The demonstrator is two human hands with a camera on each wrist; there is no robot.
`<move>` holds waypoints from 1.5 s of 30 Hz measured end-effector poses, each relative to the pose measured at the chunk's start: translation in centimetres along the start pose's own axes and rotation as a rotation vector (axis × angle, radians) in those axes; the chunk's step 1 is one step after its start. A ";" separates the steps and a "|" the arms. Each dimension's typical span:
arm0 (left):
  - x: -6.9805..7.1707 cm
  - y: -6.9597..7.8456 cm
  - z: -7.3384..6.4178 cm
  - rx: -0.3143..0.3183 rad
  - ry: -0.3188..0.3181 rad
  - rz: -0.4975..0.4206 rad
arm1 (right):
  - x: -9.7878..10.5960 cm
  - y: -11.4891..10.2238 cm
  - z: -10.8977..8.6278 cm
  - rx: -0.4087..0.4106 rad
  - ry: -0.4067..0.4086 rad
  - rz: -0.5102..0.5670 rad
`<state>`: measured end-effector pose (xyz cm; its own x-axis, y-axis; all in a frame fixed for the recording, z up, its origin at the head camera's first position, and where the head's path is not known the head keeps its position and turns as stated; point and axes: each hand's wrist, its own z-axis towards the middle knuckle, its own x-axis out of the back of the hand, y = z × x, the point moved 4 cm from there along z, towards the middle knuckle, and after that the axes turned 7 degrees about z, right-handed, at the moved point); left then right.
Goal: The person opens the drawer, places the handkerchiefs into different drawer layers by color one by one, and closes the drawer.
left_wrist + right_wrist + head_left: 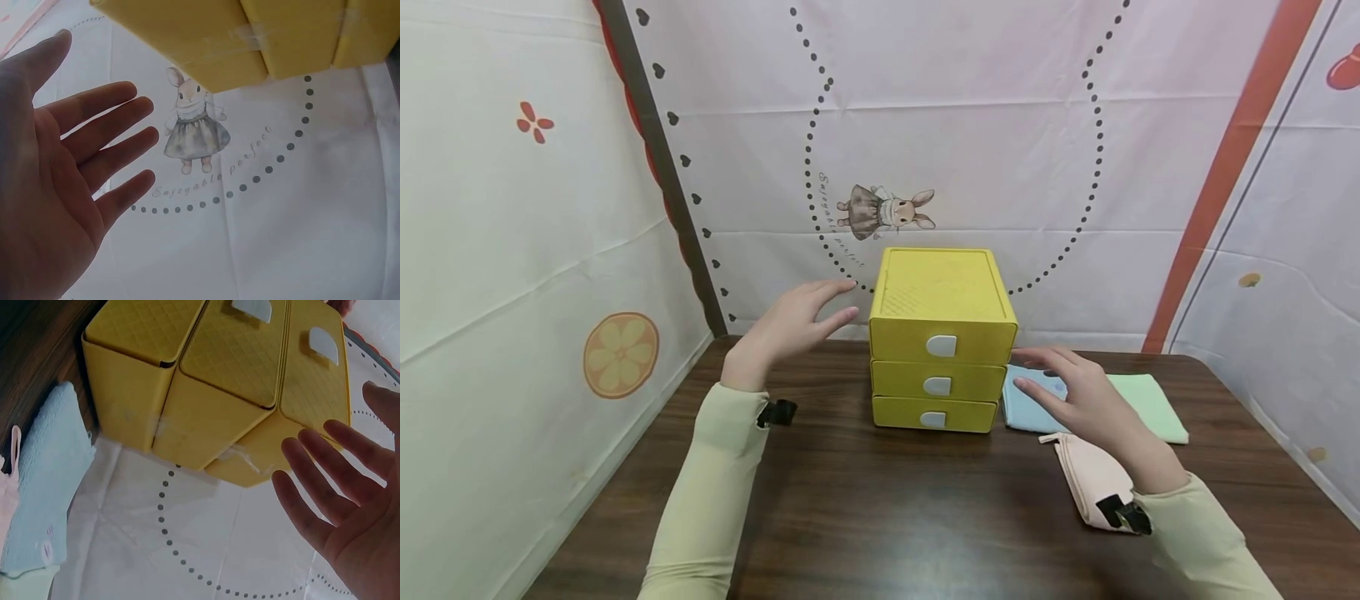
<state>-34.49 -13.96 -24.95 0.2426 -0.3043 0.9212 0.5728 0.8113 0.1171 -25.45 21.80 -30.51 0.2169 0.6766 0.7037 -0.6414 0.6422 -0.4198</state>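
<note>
A yellow three-drawer box (pixel 943 287) with white tab handles stands on the dark wooden table (pixel 850 517), all its drawers closed. To its left, my left hand (pixel 793 325) is raised with fingers spread and extended, apart from the box; the left wrist view shows its palm (pixel 50 156) holding nothing. On the other side, my right hand (pixel 1086 396) hovers near the box's right front, fingers relaxed and bare. In the right wrist view, the fingers (pixel 325 481) reach toward the box's side (pixel 212 434), where clear tape joins the drawer units.
Right of the box lie a folded blue cloth (pixel 1026 408) and a folded green cloth (pixel 1150 404). A folded pink cloth (pixel 1086 479) with a hanging loop sits closer, partly under my right wrist in view. A printed curtain (pixel 760 167) surrounds the table's back and sides.
</note>
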 end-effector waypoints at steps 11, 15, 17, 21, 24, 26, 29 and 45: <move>0.5 0.3 1.1 -0.027 -0.022 -0.091 | -1.3 -1.1 1.1 0.028 0.103 0.048; 0.5 0.3 1.6 -0.040 -0.019 -0.101 | -1.7 -1.4 1.6 0.024 0.168 0.080; 0.5 0.3 1.8 -0.043 -0.020 -0.108 | -2.0 -1.5 1.8 0.022 0.188 0.100; 0.3 0.4 2.2 -0.044 -0.031 -0.132 | -2.5 -1.8 2.2 0.003 0.205 0.134; 0.2 0.3 2.4 -0.042 -0.044 -0.148 | -3.0 -2.1 2.5 -0.008 0.197 0.170; 0.1 0.3 2.5 -0.041 -0.053 -0.155 | -3.3 -2.2 2.7 -0.007 0.188 0.188; 0.0 0.3 2.6 -0.039 -0.061 -0.167 | -3.8 -2.4 2.9 -0.016 0.181 0.208; -0.1 0.4 3.5 -0.022 -0.110 -0.225 | -5.0 -2.9 3.9 -0.131 0.194 0.228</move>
<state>-37.07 -11.87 -23.70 0.0212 -0.4190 0.9077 0.6200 0.7178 0.3169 -27.53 15.20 -30.59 0.2225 0.8563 0.4661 -0.5920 0.4985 -0.6332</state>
